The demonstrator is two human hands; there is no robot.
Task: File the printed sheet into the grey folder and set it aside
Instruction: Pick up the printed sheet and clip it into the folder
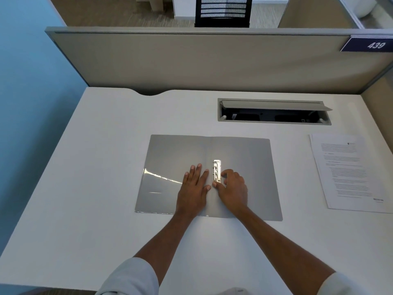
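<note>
Head view: grey folder (170,158) being pressed flat by left hand (194,188), fingers straight; metal clamp (217,170) being pinched by curled right hand (232,188); printed sheet (348,173) lying untouched at 3 o'clock. Full clamp release advised first.

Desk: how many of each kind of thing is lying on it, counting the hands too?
grey folder: 1
metal clip: 1
printed sheet: 1
hands: 2, the left hand and the right hand
Total: 5
</note>
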